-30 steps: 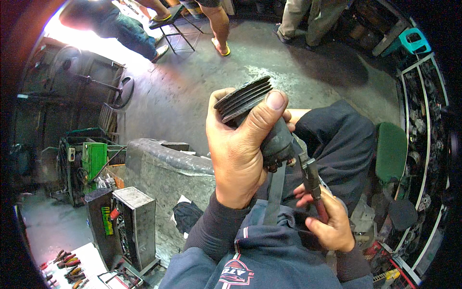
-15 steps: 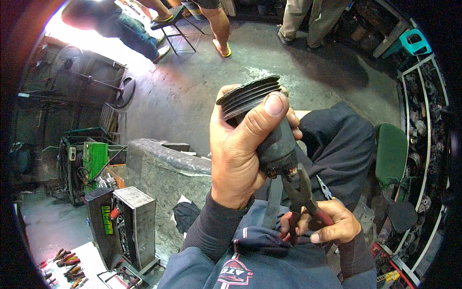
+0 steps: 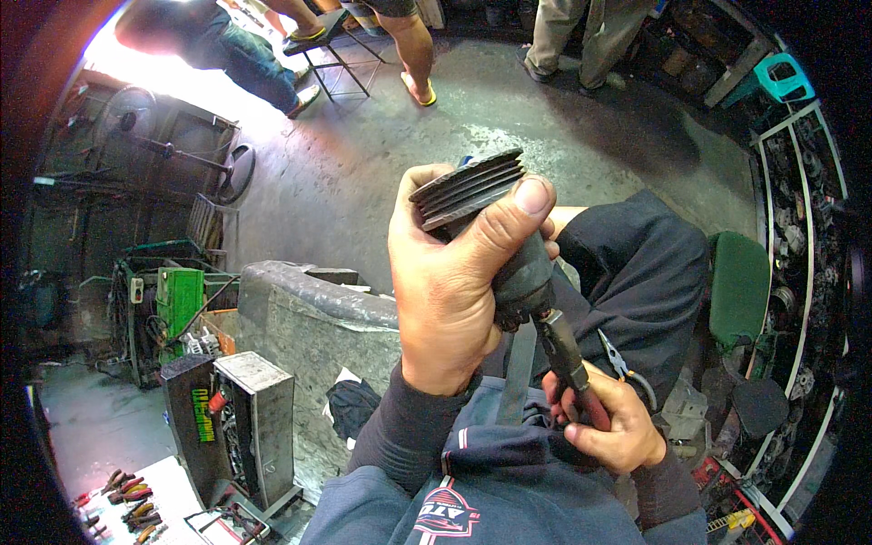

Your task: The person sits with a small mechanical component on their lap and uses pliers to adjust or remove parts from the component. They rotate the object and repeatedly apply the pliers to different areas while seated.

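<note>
My left hand [image 3: 440, 291] is wrapped around a dark cylindrical part [image 3: 525, 272] with a grooved pulley [image 3: 470, 189] at its upper end; the thumb lies over the pulley's rim. The part is tilted, its lower end toward my right hand [image 3: 622, 422]. That hand is closed on the red handles of a pair of pliers [image 3: 565, 350], seen nearly edge-on. The pliers' jaws meet the part's lower end; what they grip there is too small to make out. Just beyond my right hand lie needle-nose pliers [image 3: 613, 356], touched by neither hand.
A worn, grey block-like surface [image 3: 318, 313] stands left of my arm, with a metal cabinet [image 3: 263, 409] nearer. Several pliers [image 3: 132, 500] lie at lower left. A green-backed chair [image 3: 738, 286] and loaded shelves [image 3: 790, 245] line the right. Other people's legs [image 3: 577, 41] are at the far side.
My right hand has turned the pliers, so the spread handles now appear together and edge-on. The part and my left hand shifted slightly, and more of the needle-nose pliers shows.
</note>
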Motion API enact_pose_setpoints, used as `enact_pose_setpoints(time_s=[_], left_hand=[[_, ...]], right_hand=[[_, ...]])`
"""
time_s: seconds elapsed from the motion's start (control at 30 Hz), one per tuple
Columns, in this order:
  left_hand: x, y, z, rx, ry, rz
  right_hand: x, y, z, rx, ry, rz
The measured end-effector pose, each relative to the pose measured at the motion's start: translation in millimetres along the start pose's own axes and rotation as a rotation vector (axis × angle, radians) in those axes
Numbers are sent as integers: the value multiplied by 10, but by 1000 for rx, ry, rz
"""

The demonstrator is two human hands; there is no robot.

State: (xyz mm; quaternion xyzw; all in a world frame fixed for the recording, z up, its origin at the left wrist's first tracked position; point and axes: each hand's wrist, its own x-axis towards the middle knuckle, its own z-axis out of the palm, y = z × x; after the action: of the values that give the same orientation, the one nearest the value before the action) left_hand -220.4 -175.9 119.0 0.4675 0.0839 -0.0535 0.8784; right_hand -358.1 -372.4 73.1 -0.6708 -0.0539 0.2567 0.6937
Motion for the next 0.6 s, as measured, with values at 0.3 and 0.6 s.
enact_pose_setpoints(time_s=[0.3,0.6], left_hand=[[47,-251,-46,129,181,155],[98,-53,-39,-41,10,67]], right_hand=[[170,166,326,-1203,677,-257],[-50,-9,-92,459,-32,190]])
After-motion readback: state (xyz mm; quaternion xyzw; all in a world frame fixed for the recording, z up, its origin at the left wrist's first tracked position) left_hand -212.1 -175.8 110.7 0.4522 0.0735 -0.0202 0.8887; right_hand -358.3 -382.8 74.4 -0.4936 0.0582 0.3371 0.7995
